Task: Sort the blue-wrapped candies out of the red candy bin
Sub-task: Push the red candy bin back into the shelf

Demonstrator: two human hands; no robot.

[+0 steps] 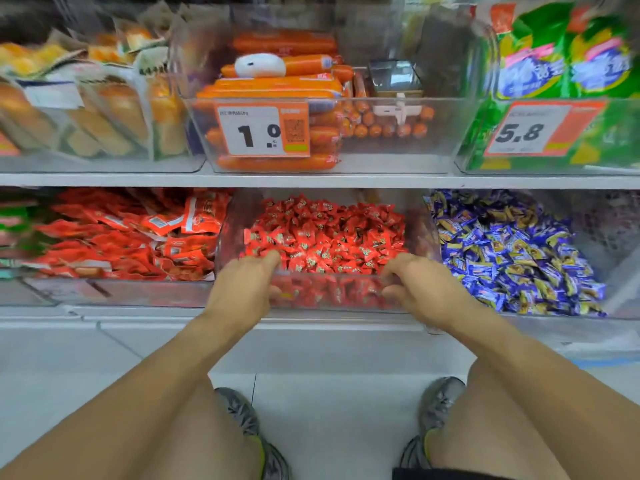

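Both hands, left hand (pixel 247 278) and right hand (pixel 414 284), are curled over the front wall of the red candy bin (pixel 329 292) on the lower shelf; blue-wrapped candies must next be searched for, none being seen inside

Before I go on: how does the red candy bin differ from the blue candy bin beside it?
The red candy bin holds red-wrapped candies; the blue candy bin holds blue-and-yellow-wrapped ones. The red bin is gripped at its front edge by the left hand and the right hand; the blue bin is untouched. No blue wrapper shows in the red bin. Both are clear plastic bins on the lower shelf.
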